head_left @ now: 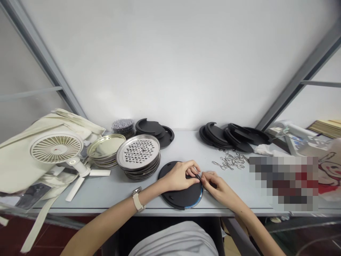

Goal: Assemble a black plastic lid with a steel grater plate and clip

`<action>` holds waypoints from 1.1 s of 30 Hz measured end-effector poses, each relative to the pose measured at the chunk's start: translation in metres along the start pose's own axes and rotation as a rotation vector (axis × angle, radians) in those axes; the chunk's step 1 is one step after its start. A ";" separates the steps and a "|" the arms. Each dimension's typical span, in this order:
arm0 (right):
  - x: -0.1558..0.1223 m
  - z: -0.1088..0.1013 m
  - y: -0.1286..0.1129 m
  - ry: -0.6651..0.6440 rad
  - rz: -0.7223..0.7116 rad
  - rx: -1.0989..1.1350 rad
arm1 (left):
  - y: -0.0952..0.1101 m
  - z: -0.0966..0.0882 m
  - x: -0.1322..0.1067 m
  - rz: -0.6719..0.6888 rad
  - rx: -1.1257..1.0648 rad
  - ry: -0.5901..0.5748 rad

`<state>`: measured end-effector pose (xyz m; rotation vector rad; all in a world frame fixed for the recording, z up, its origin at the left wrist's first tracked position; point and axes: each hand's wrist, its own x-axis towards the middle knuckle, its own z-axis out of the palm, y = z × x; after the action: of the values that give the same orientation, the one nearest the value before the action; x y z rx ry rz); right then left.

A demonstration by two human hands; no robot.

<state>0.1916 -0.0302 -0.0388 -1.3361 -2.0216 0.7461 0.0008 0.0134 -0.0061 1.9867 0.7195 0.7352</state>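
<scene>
A round black disc (176,199) lies near the table's front edge, a strip of blue rim (196,202) showing along its right side. Over its top right part rests my left hand (182,176), its fingers curled and the thumb closing toward the index finger. My right hand (214,185) pinches at the disc's right edge, its fingertips meeting those of the left. A small, thin, dark or silvery bit shows between the two hands; its kind is hidden by the fingers. Beyond the right hand lies a loose pile of small silvery metal clasps (233,160).
Left of the disc stand a stack of perforated silver metal discs (138,151) and a stack of gold-toned ones (106,146). Black notched discs (150,128) and more black discs (215,135) lie along the wall. A clear tub (122,125), white fan (57,147) and cream bag (18,160) are leftward.
</scene>
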 end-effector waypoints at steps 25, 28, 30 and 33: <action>0.001 -0.001 0.000 -0.028 -0.028 -0.070 | -0.004 0.001 -0.001 0.025 0.010 0.007; 0.001 -0.001 -0.001 -0.031 -0.033 -0.067 | -0.004 0.001 -0.001 0.016 0.005 0.012; 0.000 0.000 -0.001 -0.032 -0.034 -0.066 | -0.005 0.001 -0.001 0.013 -0.002 0.020; 0.000 0.000 0.000 -0.031 -0.027 -0.066 | -0.005 0.001 -0.001 0.011 -0.005 0.019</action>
<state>0.1916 -0.0301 -0.0390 -1.3384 -2.1012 0.6975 0.0002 0.0147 -0.0110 1.9835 0.7179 0.7628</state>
